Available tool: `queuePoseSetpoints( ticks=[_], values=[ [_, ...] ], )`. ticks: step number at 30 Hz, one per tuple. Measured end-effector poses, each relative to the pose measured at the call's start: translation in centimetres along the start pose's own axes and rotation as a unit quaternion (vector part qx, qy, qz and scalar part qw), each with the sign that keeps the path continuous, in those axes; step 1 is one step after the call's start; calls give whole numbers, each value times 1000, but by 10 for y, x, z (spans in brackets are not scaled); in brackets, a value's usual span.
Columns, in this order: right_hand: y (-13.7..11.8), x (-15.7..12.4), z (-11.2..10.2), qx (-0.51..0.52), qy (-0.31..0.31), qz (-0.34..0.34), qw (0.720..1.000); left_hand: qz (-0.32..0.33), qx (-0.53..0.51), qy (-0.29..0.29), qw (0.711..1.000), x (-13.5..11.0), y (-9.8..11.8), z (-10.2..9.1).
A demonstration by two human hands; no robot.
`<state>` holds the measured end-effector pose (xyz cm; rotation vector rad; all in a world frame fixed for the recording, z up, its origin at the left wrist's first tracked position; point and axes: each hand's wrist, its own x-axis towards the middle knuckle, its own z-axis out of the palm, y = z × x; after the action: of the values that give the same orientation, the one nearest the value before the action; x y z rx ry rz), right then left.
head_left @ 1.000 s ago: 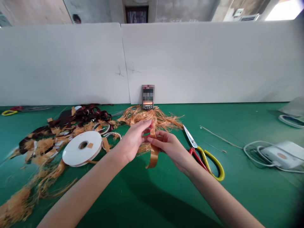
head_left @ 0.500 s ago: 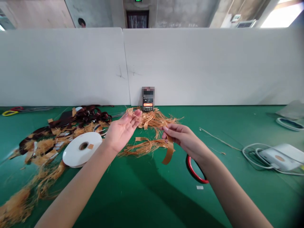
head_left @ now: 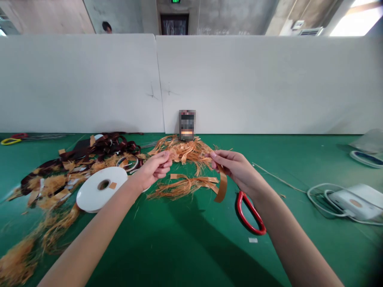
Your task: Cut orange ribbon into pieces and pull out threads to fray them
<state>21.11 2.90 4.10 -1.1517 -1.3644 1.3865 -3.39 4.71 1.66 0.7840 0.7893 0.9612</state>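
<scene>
My right hand pinches an orange ribbon strip that curls down from its fingers above the green table. My left hand hovers to the left with its fingers curled in, thumb against them; whether it holds a thread I cannot make out. Between and behind my hands lies a heap of shredded orange ribbon fibres, with a smaller frayed bundle just below them.
A white ribbon spool lies left of my hands, among dark brown and orange ribbon scraps. Red-handled scissors lie under my right wrist. A phone leans on the white partition. A white device with cable sits right.
My hands have parted: the right carried the ribbon strip rightward and up, the left opened palm-up and then curled shut. A frayed bundle now lies on the table between them.
</scene>
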Motion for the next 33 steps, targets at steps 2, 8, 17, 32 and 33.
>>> queuePoseSetpoints(
  ticks=[2, 8, 17, 32, 33],
  values=[
    [-3, 3, 2, 4, 7, -8, 1000, -5, 128, -36, 991, -4, -1, 7],
    [-8, 11, 6, 64, 32, -20, 997, 94, 320, -94, 938, -16, 0, 23],
    [-3, 18, -8, 194, 101, 49, 974, 233, -29, -60, 970, -9, 0, 29],
    [-2, 15, 9, 132, 130, 0, 983, 83, 342, -28, 936, -12, -8, 32],
    [0, 17, 9, 152, 133, 7, 979, 85, 365, -50, 926, -15, -8, 33]
  ],
)
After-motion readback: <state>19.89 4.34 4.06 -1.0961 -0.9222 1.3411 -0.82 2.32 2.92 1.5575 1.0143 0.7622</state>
